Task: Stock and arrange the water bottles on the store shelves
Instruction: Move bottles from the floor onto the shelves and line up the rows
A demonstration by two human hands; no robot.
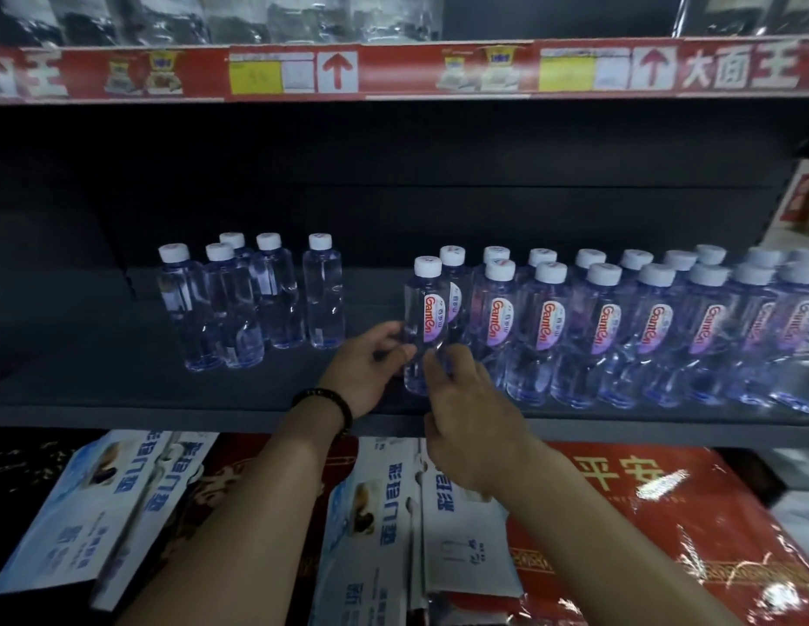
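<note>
**End bottle squared up with the labelled row**

Near the centre of the frame, one water bottle [426, 309] is held low on its body by both hands. It is gripped from the left by the left hand [371, 372], whose fingers are curled round the clear plastic. From the right it is pinched between thumb and fingertips by the right hand [470, 417]. The bottle stands upright on the dark shelf [122, 399], near the front edge, at the left end of the labelled row [655, 327] that runs to the right edge of the frame. Its label is turned forward, like its neighbours'. Whether the base is fully set down cannot be told, since it is covered by the hands.

The step in hand is judged to be facing and aligning. To do it well, the bottle should be kept upright and turned from the body rather than the cap, so that the label is brought square with the others. It is better slid than lifted, until it stands just beside the next front bottle and directly ahead of the rear bottle [453, 268] behind it. Light pressure is advised: the thin plastic is likely to dent, and the close-packed neighbours could be toppled in a chain.

At centre left, well apart from the row, a loose group [258, 300] of five bottles shows no labels and is judged to be not yet faced. Cartons [380, 512] and a red package [664, 512] lie below the shelf.
</note>
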